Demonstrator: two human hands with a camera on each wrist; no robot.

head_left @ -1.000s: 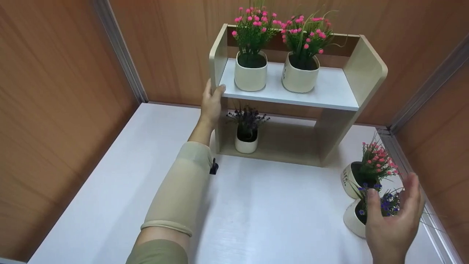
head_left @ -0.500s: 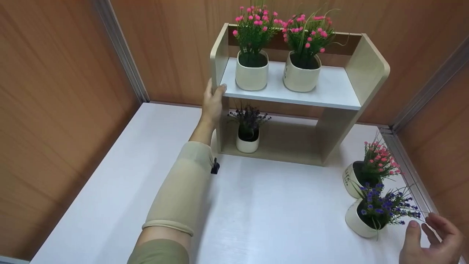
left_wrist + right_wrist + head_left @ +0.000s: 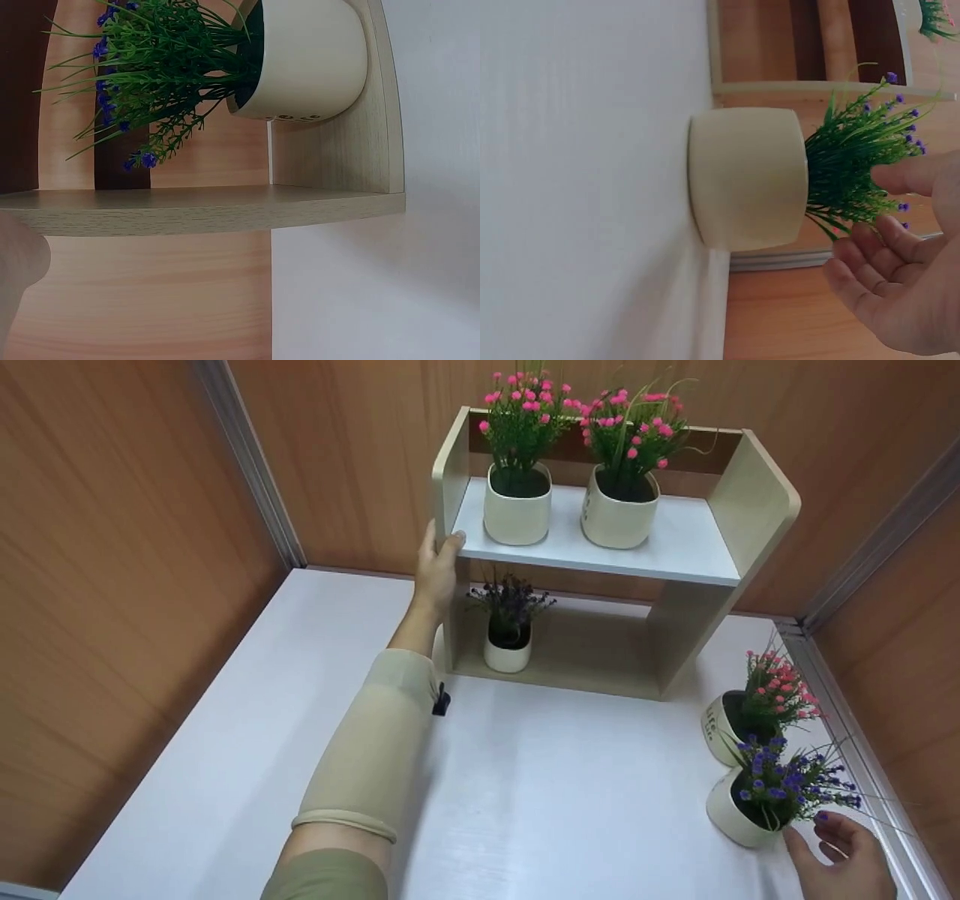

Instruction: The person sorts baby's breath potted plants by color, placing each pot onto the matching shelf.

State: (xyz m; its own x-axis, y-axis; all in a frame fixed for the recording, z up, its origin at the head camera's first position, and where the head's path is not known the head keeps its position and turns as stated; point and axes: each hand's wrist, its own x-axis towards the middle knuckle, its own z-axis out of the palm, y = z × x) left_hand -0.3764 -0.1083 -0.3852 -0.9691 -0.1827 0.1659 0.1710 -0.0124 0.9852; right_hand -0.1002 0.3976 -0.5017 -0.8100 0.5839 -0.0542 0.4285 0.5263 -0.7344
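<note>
Three pots sit on the shelf [image 3: 600,556], two wait on the table [image 3: 525,802]; left hand [image 3: 435,574] grips the shelf's side, right hand [image 3: 844,859] hovers spread beside the purple-flowered pot [image 3: 739,814].

- The shelf [image 3: 720,547] stands at 12 o'clock on the counter [image 3: 540,802].
- Two pots [image 3: 516,514] sit on top, one pot [image 3: 507,654] below.
- Two more pots [image 3: 731,810] stand at 4 o'clock.

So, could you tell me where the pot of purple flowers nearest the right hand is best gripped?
Probably round the cream pot's smooth wall, from its right, where the right hand hovers open. The purple flowers spread wide and thin above the rim, so they offer no firm hold.
</note>
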